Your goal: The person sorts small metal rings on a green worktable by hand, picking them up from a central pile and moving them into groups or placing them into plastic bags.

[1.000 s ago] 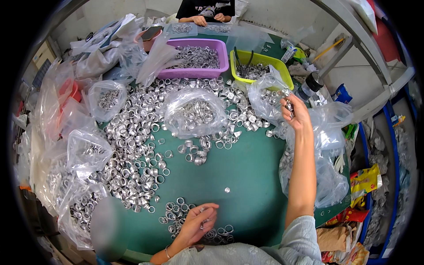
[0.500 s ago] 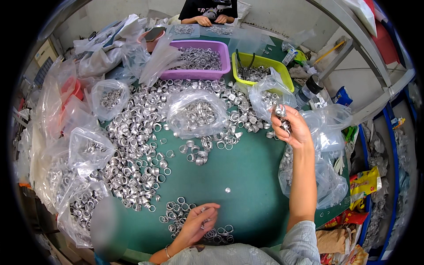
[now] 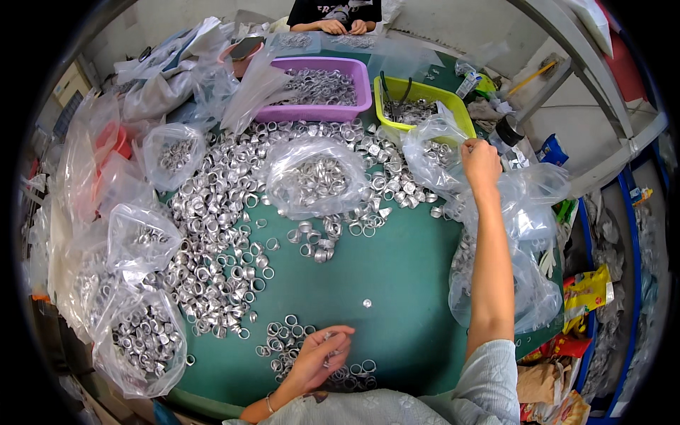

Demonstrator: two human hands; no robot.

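My left hand [image 3: 315,358] rests on a small pile of silver metal rings [image 3: 283,336] at the near edge of the green table [image 3: 397,297], its fingers curled around a few of them. My right hand [image 3: 480,161] is stretched out to the far right, pinching the top of a clear plastic bag [image 3: 435,152] that holds some rings. That bag sits just in front of the yellow tub [image 3: 453,113]. A single ring [image 3: 367,303] lies alone between my arms.
A big heap of loose rings [image 3: 219,234] covers the left and middle, with several filled clear bags [image 3: 315,177] around it. A purple tub [image 3: 358,85] of rings stands at the back. Another person's hands [image 3: 340,27] work at the far edge. Empty bags [image 3: 524,212] hang at the right.
My right hand dipped toward me, then rose back up toward the yellow tub with the bag's edge. My left hand stayed on the near pile.
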